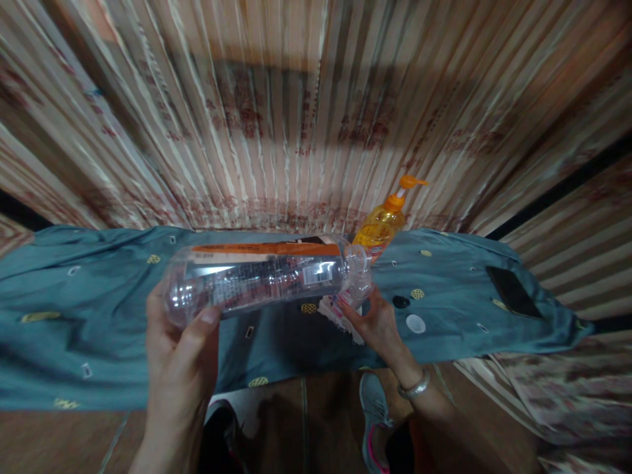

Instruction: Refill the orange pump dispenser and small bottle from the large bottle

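A large clear plastic bottle with an orange-edged label lies sideways in the air above the cloth. My left hand is wrapped round its base end, thumb on the near side. At the neck end, my right hand is closed on a crumpled white and pink cloth or tissue, held against the bottle's mouth. Behind the neck stands a yellow pump bottle with an orange pump head, its lower part partly hidden by the clear bottle.
A teal patterned cloth covers the narrow table. To the right lie a black round item, a white disc and a dark phone. A pleated curtain hangs right behind. Shoes show on the tiled floor below.
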The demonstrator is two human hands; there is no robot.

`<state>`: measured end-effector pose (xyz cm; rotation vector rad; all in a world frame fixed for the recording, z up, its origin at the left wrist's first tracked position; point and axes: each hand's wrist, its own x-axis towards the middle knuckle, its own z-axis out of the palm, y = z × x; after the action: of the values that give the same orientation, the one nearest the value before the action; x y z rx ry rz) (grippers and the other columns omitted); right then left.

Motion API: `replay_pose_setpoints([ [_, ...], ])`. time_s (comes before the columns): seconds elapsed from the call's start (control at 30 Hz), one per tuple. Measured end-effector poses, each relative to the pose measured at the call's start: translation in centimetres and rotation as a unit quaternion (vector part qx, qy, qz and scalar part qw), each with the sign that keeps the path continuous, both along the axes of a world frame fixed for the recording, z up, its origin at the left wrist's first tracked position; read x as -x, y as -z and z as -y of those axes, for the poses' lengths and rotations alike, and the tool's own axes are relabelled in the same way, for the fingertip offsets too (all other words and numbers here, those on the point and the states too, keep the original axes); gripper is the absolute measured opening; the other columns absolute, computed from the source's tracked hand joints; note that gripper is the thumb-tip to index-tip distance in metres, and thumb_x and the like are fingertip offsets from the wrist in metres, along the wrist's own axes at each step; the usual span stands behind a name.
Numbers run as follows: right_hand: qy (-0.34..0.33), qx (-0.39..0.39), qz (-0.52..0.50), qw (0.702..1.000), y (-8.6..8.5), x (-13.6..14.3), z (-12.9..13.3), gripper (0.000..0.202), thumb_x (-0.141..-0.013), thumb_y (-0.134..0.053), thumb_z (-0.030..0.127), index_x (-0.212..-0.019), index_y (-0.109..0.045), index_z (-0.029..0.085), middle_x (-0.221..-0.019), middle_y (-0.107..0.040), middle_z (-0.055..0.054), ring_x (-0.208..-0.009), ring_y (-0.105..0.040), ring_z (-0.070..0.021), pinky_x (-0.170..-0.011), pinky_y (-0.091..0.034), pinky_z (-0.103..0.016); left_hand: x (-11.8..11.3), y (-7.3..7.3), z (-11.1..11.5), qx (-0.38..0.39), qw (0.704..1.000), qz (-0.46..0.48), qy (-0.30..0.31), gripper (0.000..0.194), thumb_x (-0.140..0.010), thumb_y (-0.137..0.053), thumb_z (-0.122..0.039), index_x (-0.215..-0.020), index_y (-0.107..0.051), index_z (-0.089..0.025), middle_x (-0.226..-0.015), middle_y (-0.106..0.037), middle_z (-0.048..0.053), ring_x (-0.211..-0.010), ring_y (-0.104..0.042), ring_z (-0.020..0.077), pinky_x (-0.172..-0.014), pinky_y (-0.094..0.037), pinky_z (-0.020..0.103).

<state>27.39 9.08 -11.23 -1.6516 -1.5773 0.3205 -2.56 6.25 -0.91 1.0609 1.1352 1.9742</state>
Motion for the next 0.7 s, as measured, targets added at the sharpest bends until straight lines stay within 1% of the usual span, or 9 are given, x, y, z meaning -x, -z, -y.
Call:
replay_pose_setpoints([
  [0.07,0.004,0.003,-0.006,1.0,-0.04,0.07,0.01,0.055,-0.089,-0.085,0.06,-0.126,-0.077,0.02,-0.104,-0.092,-0.017,-0.094,-0.091,-0.0397,-0.08,-0.074,-0.049,-0.1,-0.26,-0.03,0.022,0.998,0.057,-0.003,0.067,-0.055,-0.117,-0.055,-0.113,-0.088,-0.039,-0.122,-0.083,0.002,-0.133,-0.076,0.0423,-0.141,-0.033,0.083],
  [0.1,0.005,0.006,-0.01,1.0,-0.08,0.09,0.02,0.055,-0.089,-0.085,0.059,-0.127,-0.077,0.019,-0.105,-0.092,-0.017,-0.094,-0.091,-0.0401,-0.081,-0.074,-0.049,-0.11,-0.4,-0.05,0.028,0.997,0.069,-0.001,0.071,-0.05,-0.118,-0.054,-0.112,-0.088,-0.039,-0.123,-0.082,0.002,-0.136,-0.074,0.0441,-0.143,-0.028,0.084],
  [0.17,0.003,0.01,-0.017,1.0,-0.19,0.09,0.07,0.054,-0.089,-0.085,0.058,-0.128,-0.077,0.021,-0.106,-0.093,-0.017,-0.096,-0.091,-0.0406,-0.083,-0.075,-0.051,-0.08,-0.59,-0.06,0.036,0.996,0.085,-0.006,0.072,-0.045,-0.119,-0.054,-0.108,-0.088,-0.038,-0.12,-0.081,0.003,-0.139,-0.071,0.047,-0.143,-0.023,0.086],
  [0.23,-0.003,0.012,-0.021,1.0,-0.31,0.04,0.12,0.052,-0.09,-0.085,0.057,-0.128,-0.077,0.023,-0.108,-0.093,-0.017,-0.097,-0.091,-0.0407,-0.084,-0.075,-0.053,0.04,-0.58,-0.04,0.043,0.995,0.088,-0.001,0.071,-0.046,-0.119,-0.053,-0.108,-0.088,-0.04,-0.121,-0.08,0.003,-0.141,-0.07,0.0474,-0.143,-0.024,0.086],
  [0.3,-0.008,0.016,-0.021,1.0,-0.38,-0.02,0.14,0.052,-0.09,-0.084,0.058,-0.128,-0.077,0.023,-0.106,-0.093,-0.017,-0.097,-0.091,-0.041,-0.083,-0.075,-0.054,0.2,-0.37,0.03,0.042,0.996,0.081,0.006,0.068,-0.05,-0.118,-0.052,-0.111,-0.088,-0.042,-0.124,-0.081,0.002,-0.142,-0.07,0.0462,-0.142,-0.026,0.085],
  [0.47,0.006,0.012,-0.006,1.0,-0.08,-0.09,0.02,0.059,-0.089,-0.084,0.063,-0.128,-0.078,0.02,-0.105,-0.092,-0.018,-0.094,-0.091,-0.0412,-0.081,-0.074,-0.052,0.49,0.18,0.16,0.031,0.998,0.05,0.022,0.059,-0.063,-0.112,-0.05,-0.116,-0.087,-0.042,-0.126,-0.082,0.002,-0.142,-0.072,0.0442,-0.142,-0.032,0.081],
  [0.6,0.005,0.005,-0.004,1.0,0.26,-0.12,-0.05,0.057,-0.089,-0.085,0.062,-0.127,-0.077,0.02,-0.104,-0.092,-0.016,-0.094,-0.09,-0.0392,-0.081,-0.074,-0.051,0.56,0.14,0.15,0.031,0.998,0.054,0.017,0.06,-0.062,-0.112,-0.048,-0.116,-0.087,-0.042,-0.13,-0.082,0.003,-0.144,-0.071,0.0454,-0.141,-0.036,0.08],
  [0.7,0.004,0.006,-0.004,1.0,0.3,-0.12,-0.02,0.053,-0.09,-0.086,0.059,-0.128,-0.077,0.023,-0.105,-0.092,-0.015,-0.095,-0.09,-0.0385,-0.083,-0.075,-0.052,0.62,0.19,0.16,0.037,0.998,0.058,0.011,0.063,-0.061,-0.113,-0.049,-0.118,-0.087,-0.041,-0.129,-0.083,0.003,-0.143,-0.072,0.0453,-0.14,-0.037,0.08],
])
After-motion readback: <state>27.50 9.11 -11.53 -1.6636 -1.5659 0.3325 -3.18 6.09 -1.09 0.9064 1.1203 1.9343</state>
